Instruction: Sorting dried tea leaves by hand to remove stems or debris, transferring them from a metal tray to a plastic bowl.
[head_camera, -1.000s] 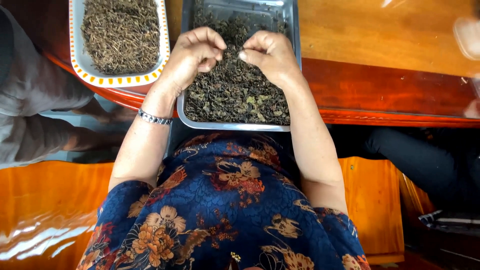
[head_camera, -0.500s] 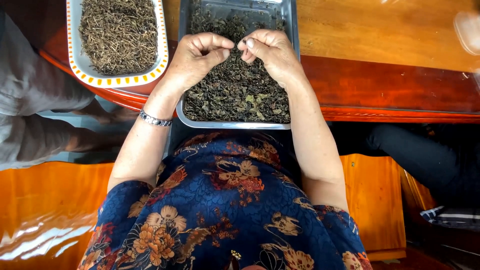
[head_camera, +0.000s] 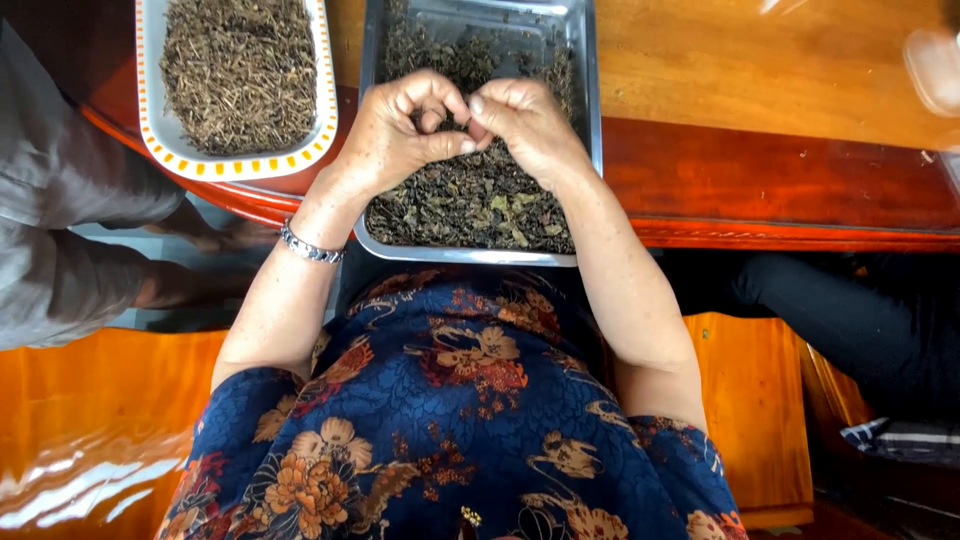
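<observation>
**Hands drop closer over the leaf tray**

Since the earlier frame both hands have sunk a little toward the lower part of the picture and drawn in tighter, fingertips now meeting. The left hand (head_camera: 395, 135) is curled nearly closed, thumb pressed against the bent fingers; the right hand (head_camera: 525, 120) is pinched narrow too, its fingertips touching the left's. Between them they nip a small dark bit of leaf, too small to make out clearly. They hover just over the dried green leaves (head_camera: 470, 205) heaped in the metal tray (head_camera: 585, 60), upper centre of the frame, its long axis running up the picture, near end overhanging the desk (head_camera: 760, 70) edge. The white dish of brown stems (head_camera: 240, 70) sits beside it, upper left.
</observation>
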